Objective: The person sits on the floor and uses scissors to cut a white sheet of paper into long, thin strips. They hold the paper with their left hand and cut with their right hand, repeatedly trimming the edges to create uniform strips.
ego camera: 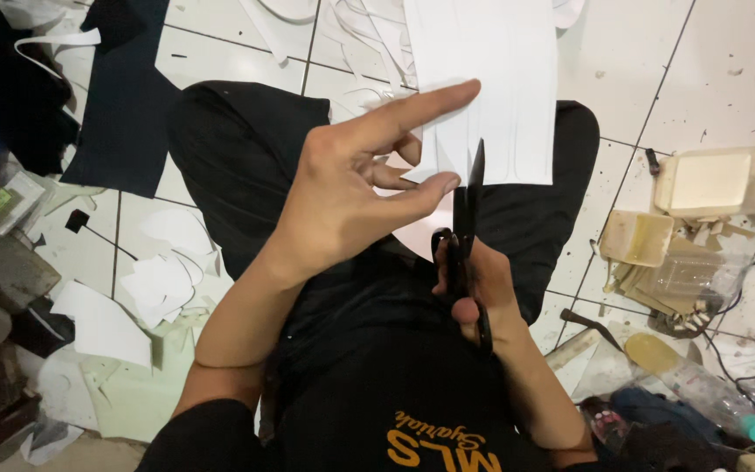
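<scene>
A person seated cross-legged on a tiled floor [727,61] cuts a white sheet [491,79] with black-handled scissors [467,236]. The right hand [474,288] has its grip closed through the handle loops, blades pointing away from the body and biting into the near edge of the sheet, which lies across the lap and runs out over the tiles beyond the knees. The left hand [351,188] hovers just left of the scissors, forefinger stretched out over the sheet, thumb tip touching the sheet's near edge beside the blades; its grip is half spread, and whether thumb and curled fingers actually pinch the paper cannot be told.

Judging by the thin slits already standing in the edge, a clean cut here seems to call for the sheet held taut beside the blades, the thumb kept clear of them, and long, even strokes along the faint line rather than short snips.

Right of the scissors, a cream square tub [709,182] sits on the tiles, contents hidden; a smaller shallow tray [638,238] nearer the knee appears to hold a yellowish residue. Further right and nearer the body, a clear plastic bottle [701,385] with a teal cap lies on its side. White paper offcuts [163,280] litter the floor left of the scissors.
</scene>
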